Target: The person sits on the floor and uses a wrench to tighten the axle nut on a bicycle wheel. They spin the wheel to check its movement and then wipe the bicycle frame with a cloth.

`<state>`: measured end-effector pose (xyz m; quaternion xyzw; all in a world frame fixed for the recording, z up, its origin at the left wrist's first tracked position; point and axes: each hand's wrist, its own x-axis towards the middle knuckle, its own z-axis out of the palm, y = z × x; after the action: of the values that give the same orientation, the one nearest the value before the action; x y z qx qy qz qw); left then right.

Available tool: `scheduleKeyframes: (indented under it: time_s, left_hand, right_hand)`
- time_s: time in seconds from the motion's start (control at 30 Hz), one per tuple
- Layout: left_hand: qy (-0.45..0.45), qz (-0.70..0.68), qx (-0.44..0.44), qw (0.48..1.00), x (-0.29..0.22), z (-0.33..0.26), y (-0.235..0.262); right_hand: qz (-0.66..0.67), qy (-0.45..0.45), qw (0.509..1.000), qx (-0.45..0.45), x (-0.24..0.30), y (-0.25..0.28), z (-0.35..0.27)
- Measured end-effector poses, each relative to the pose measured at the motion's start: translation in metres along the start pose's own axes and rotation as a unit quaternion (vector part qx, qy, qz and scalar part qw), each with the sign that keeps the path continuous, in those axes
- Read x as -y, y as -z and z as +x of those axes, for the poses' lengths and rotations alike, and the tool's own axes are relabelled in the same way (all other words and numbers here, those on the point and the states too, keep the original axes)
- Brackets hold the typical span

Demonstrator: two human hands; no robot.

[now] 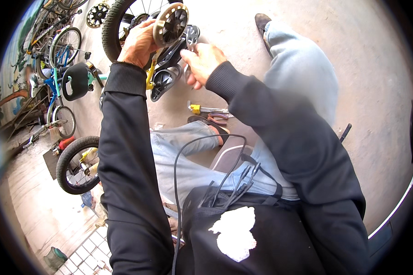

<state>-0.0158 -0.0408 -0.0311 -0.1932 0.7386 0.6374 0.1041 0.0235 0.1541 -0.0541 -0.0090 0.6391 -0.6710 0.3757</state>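
A small bicycle lies on the floor in front of me, with a yellow frame tube [150, 75], a black pedal [166, 83] and a black-tyred wheel [111, 34]. My left hand [140, 45] grips a small training wheel [171, 25] with a pale rim and black spokes, its fingers partly hidden behind the wheel. Just right of it, my right hand [205, 64] is closed round a silver wrench [192, 37] with holes in its head. The wrench head is beside the training wheel; whether it touches a nut cannot be seen.
Hex keys in a yellow holder [195, 109] and pliers [217, 120] lie on the floor between my legs. A second small training wheel [97, 16] is at the far left. Several bicycles [65, 46] and a loose wheel [78, 165] line the left side. A black cable [175, 183] hangs before me.
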Motion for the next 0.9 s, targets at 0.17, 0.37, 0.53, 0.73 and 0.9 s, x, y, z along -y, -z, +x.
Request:
scheduleKeyframes:
  time_s: [0.17,0.37,0.53,0.73,0.9]
  left_hand:
    - [0.012,-0.003,-0.009,1.0,-0.001,0.001,0.004]
    - [0.015,-0.014,0.003,1.0,-0.004,-0.005,0.003]
    - [0.023,-0.003,0.008,1.0,-0.009,-0.006,0.0]
    - [0.043,0.039,-0.023,0.998,-0.015,-0.01,-0.002]
    - [0.022,0.015,0.016,1.0,-0.008,-0.003,0.009]
  right_hand:
    - [0.058,-0.037,0.997,0.021,0.023,-0.009,0.002]
    - [0.179,-0.033,0.981,0.064,0.025,-0.019,0.019]
    - [0.314,-0.039,0.947,0.062,0.034,-0.026,0.018]
    - [0.322,-0.031,0.944,0.068,0.036,-0.024,0.021]
    - [0.169,-0.033,0.983,0.067,0.043,-0.017,0.015]
